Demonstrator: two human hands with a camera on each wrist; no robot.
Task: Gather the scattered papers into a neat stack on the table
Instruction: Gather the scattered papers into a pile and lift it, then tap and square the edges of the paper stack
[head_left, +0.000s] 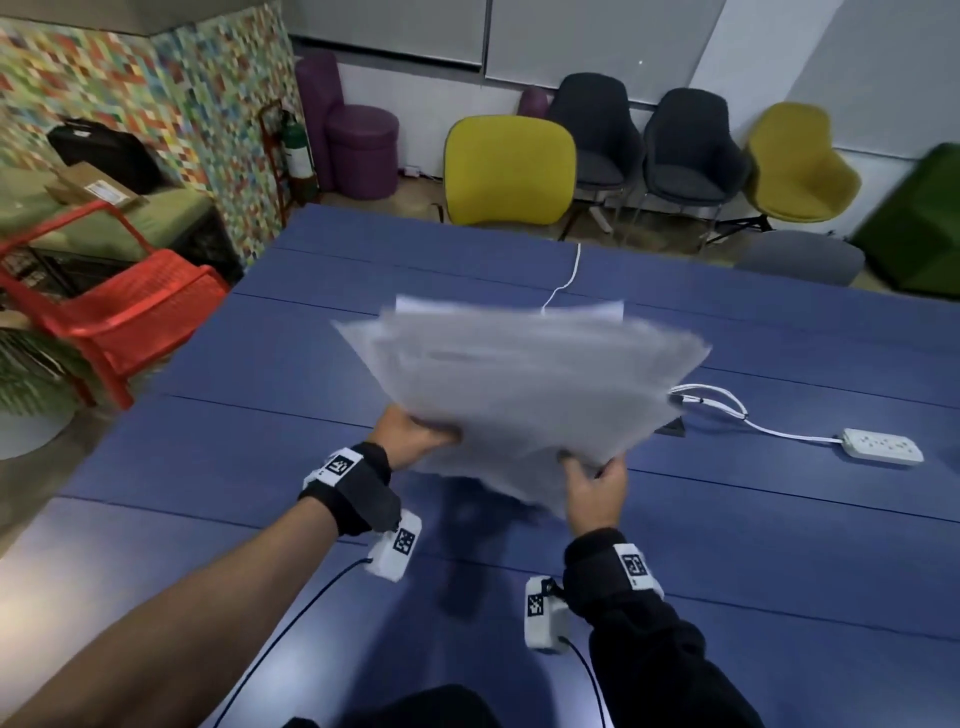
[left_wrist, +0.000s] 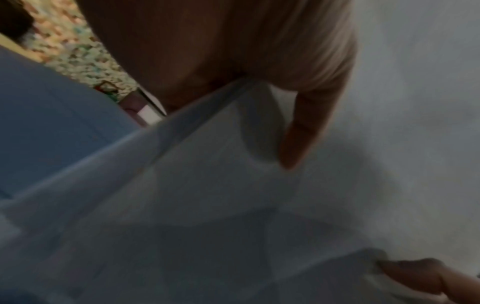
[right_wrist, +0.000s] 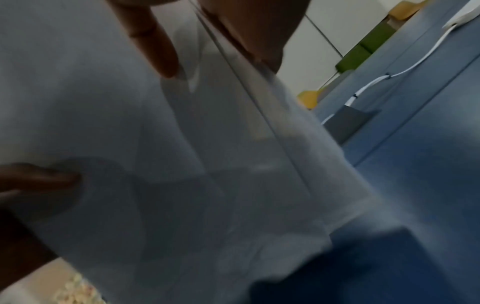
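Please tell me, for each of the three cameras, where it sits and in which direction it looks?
Head: on the head, facing forward and down at the papers over the blue table; both forearms, left hand and right hand show.
Left wrist: under that hand, along its fingers.
Right wrist: likewise, along its fingers; white cable beyond.
Shared: all show the papers.

The papers (head_left: 524, 384) are thin, matt white sheets. Under them the table (head_left: 779, 519) looks smooth and matt blue. Beside them lies a glossy plastic power strip (head_left: 882, 445).
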